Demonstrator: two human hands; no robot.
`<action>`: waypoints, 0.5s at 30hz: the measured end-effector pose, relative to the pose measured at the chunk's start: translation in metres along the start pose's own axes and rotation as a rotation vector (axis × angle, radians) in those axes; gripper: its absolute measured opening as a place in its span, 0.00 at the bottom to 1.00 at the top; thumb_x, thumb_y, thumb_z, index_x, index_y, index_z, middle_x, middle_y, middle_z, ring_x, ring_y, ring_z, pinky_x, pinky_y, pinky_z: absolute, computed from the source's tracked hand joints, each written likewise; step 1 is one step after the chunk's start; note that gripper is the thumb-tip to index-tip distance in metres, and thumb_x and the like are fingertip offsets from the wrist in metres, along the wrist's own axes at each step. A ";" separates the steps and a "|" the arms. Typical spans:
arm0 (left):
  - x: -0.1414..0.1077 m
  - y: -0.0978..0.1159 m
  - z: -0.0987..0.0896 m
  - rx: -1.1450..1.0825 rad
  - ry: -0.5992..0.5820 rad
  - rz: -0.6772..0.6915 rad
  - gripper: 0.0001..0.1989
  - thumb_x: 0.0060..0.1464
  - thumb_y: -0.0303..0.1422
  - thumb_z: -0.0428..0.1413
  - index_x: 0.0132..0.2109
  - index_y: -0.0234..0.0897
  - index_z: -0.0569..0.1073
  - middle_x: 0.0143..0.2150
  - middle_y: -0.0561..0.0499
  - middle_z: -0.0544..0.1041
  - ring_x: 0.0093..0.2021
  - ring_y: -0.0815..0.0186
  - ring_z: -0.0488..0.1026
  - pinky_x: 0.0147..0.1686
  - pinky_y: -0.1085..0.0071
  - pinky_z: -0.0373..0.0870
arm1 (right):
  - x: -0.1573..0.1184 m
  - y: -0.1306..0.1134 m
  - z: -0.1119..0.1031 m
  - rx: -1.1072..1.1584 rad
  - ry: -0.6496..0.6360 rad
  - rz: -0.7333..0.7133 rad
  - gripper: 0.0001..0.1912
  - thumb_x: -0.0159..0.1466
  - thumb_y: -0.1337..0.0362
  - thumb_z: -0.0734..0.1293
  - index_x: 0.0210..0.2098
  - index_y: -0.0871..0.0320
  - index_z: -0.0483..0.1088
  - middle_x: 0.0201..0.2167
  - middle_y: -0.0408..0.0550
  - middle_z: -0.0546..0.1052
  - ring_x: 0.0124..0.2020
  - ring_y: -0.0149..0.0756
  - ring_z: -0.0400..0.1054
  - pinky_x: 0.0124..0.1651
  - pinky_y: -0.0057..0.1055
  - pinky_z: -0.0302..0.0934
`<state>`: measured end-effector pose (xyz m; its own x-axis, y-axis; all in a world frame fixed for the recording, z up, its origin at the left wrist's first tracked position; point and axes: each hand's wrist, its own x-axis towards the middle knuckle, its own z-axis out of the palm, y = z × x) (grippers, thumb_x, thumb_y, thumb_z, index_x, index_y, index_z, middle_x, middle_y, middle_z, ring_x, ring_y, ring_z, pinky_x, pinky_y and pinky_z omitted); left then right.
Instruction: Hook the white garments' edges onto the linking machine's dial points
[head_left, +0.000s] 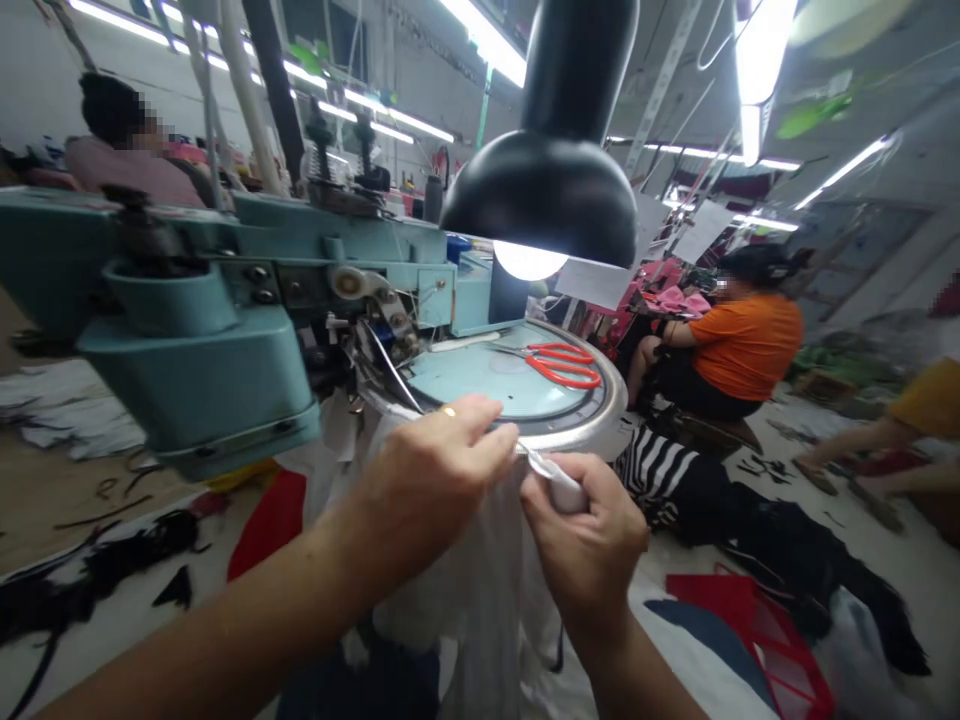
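White fabric point(480, 570) hangs down from the front rim of a round machine plate point(611, 400). At that rim my left hand point(439, 450) is closed, its fingers pressed together on the fabric's edge. Just right of it, my right hand point(589, 530) pinches a folded bit of the same white fabric between thumb and fingers. Red-handled scissors point(562, 365) lie on the pale blue top of the plate, beyond both hands. The teal sewing machine point(202, 370) stands to the left of the plate.
A black lamp point(544, 195) hangs low over the plate, lit. Striped black-and-white cloth point(660, 460) and a red basket point(780, 640) lie at the right. One person in orange point(742, 330) sits at the right; another in pink point(135, 165) sits at the back left.
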<state>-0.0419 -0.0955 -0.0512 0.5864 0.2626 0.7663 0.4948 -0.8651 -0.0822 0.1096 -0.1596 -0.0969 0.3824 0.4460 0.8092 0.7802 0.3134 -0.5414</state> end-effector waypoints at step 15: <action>-0.030 0.079 0.070 -0.573 0.420 -0.618 0.13 0.59 0.30 0.58 0.51 0.38 0.76 0.45 0.48 0.80 0.45 0.63 0.79 0.47 0.70 0.78 | 0.020 -0.004 -0.022 0.153 -0.234 0.057 0.09 0.65 0.63 0.68 0.29 0.58 0.77 0.25 0.42 0.77 0.26 0.29 0.71 0.31 0.22 0.66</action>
<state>0.0243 -0.1416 -0.1257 -0.0093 0.6660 0.7459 0.1840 -0.7320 0.6560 0.1252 -0.1708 -0.0739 0.2844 0.6424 0.7117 0.6700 0.3978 -0.6268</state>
